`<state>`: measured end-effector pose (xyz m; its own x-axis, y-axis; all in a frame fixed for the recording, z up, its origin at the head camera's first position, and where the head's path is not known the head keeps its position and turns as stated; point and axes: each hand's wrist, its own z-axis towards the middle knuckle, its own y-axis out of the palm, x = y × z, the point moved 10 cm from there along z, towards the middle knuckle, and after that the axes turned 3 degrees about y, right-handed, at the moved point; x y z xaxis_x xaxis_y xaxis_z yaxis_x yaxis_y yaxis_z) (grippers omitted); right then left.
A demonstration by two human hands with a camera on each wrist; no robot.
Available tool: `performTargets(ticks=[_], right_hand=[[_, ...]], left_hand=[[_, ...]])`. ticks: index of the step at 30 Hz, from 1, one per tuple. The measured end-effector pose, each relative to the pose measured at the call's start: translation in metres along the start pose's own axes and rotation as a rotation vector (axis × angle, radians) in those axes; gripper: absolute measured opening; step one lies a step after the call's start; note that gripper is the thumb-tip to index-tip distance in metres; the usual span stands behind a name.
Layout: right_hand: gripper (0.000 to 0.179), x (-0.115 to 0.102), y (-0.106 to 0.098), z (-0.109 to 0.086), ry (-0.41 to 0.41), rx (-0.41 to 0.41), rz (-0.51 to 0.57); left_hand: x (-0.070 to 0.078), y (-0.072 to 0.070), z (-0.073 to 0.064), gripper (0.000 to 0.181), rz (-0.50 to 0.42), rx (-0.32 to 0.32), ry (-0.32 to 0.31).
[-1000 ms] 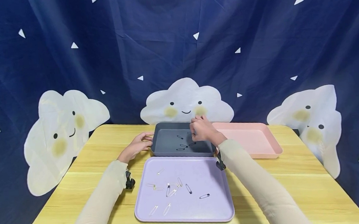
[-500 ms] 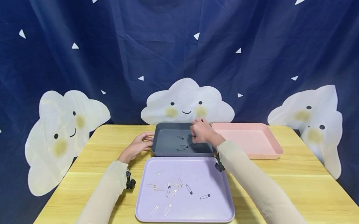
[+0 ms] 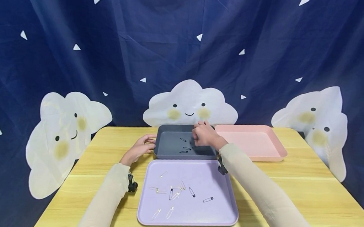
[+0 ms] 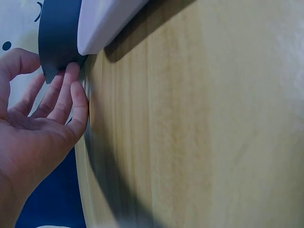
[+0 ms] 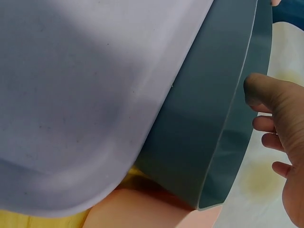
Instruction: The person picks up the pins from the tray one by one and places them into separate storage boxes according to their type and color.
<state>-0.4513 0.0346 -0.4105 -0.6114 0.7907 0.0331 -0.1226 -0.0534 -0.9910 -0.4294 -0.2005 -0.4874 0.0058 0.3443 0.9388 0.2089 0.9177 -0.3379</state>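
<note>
My left hand (image 3: 139, 149) rests at the left end of the dark grey tray (image 3: 168, 137); in the left wrist view its relaxed fingers touch the outer wall. Over the right part of that tray is my right hand (image 3: 204, 133), fingers curled, reaching down inside. Whatever lies between its fingertips is hidden, in the right wrist view as well. Several black safety pins (image 3: 187, 148) lie on the grey tray's floor, one partly covered by the right hand. On the lilac tray (image 3: 215, 214) in front are several gold safety pins (image 3: 170, 212) and a few black safety pins (image 3: 208, 199).
A pink tray (image 3: 255, 141) stands to the right, against the grey tray's right end. All three sit on a wooden table (image 3: 303, 189). Behind the table hangs a dark blue curtain (image 3: 170, 50) with printed clouds.
My right hand has shifted slightly down and left within the grey tray. A black pin seen beside its fingers a second ago is now out of sight. My left hand stays put.
</note>
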Motion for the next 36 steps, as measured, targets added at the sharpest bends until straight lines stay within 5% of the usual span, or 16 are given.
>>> performTargets(ticks=[21, 36], right_hand=[[0.006, 0.006, -0.008, -0.014, -0.007, 0.038, 0.036], [0.005, -0.026, -0.026, -0.039, -0.161, 0.146, 0.117]], left_hand=[[-0.004, -0.001, 0.001, 0.059, -0.002, 0.000, 0.001], [-0.001, -0.001, 0.001, 0.056, 0.012, 0.006, 0.006]])
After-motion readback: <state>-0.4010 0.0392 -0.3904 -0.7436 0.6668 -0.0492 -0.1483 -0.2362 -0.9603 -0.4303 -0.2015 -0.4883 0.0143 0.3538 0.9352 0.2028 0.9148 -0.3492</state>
